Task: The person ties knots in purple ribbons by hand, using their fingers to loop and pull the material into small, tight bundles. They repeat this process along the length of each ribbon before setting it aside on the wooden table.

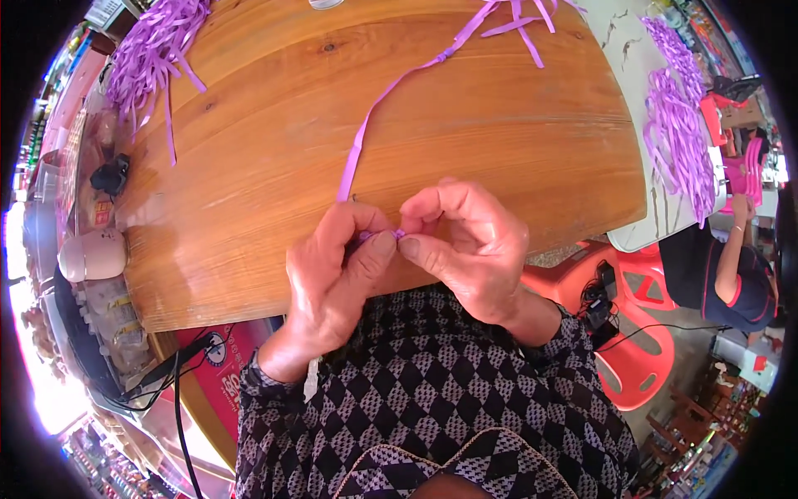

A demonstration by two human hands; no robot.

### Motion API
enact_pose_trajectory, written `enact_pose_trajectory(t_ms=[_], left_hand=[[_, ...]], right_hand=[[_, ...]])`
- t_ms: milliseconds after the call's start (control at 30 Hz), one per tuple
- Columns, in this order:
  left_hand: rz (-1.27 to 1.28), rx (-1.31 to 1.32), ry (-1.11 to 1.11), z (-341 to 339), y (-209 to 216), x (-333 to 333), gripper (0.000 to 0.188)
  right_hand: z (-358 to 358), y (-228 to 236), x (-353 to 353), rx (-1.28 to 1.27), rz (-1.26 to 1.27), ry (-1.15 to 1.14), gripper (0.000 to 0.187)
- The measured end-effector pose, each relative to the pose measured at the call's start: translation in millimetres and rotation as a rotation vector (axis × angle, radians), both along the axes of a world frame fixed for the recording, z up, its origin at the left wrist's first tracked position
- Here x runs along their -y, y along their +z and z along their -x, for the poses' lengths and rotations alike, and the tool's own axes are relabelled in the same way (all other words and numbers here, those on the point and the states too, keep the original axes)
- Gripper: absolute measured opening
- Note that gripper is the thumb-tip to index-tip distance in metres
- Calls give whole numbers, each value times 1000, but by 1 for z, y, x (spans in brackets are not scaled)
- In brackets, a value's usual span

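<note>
Near the front edge of the wooden table point(274, 158), both my hands meet over one end of a purple ribbon point(356, 150). Thumb and fingers of my left hand point(337, 266) pinch a small bunched or knotted part of it. My right hand point(474, 249) pinches the same bunched part from the other side, thumb against fingertip. From my left fingers the ribbon runs away across the table to a knot point(443, 56), beyond which several loose purple strands point(519, 25) spread at the far edge. The fingers hide most of the part being held.
Heaps of purple ribbon lie at the far left point(154, 58) and on a white table point(628, 50) at right. A pale pink rounded object point(94, 255) sits at the left edge. Orange-red plastic stools point(640, 366) stand at right, near another person point(723, 274). A black cable point(179, 416) hangs lower left.
</note>
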State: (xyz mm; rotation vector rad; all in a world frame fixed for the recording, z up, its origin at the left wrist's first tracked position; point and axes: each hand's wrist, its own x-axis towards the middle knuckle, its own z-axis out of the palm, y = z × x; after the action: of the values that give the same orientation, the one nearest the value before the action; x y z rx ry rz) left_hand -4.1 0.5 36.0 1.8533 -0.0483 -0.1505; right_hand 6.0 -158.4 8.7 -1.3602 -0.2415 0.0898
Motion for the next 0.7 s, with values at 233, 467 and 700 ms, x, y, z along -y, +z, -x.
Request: enact_pose_trajectory(t_ms=[233,467,700], left_hand=[[410,-510,-172,-12,2,-12,19],[652,-508,-62,-11,-12,-8,19],[666,-423,-113,-8,-16,-1,23]], right_hand=[[-2,-1,7,-52,51,51,17],[-5,-7,10,216,225,2,15],[-10,-4,11,345,280,-24,15]])
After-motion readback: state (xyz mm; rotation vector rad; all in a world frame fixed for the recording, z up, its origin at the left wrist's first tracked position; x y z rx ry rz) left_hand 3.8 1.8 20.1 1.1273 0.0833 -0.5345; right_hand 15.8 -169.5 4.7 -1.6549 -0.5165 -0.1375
